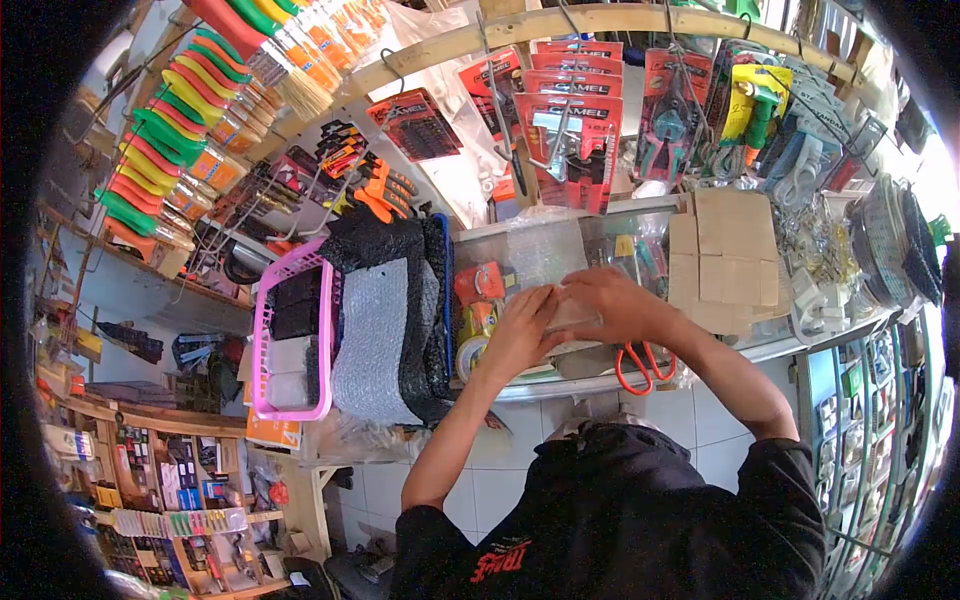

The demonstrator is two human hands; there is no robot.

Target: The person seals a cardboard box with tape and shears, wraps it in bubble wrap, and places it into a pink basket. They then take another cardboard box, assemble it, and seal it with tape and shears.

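Observation:
My left hand (522, 330) and my right hand (622, 305) meet over the glass counter, their fingers bent and closed around a small clear, plastic-looking piece (578, 314). My fingers cover most of it, so its kind is hidden. Just beyond my fingertips lies a sheet of clear bubble wrap (545, 248). Scissors with orange-red handles (648, 368) rest at the counter's near edge, below my right wrist; their blades are partly covered. Beside my left hand are a roll of tape (470, 357) and a red packet (480, 284).
To the left, a pink basket (325, 350) holds wrapped packages, beside black and clear bubble wrap (375, 330). Flattened cardboard (725, 250) lies on the right. Carded tools (570, 130) and paintbrushes (180, 130) hang overhead from a wooden bar (630, 20).

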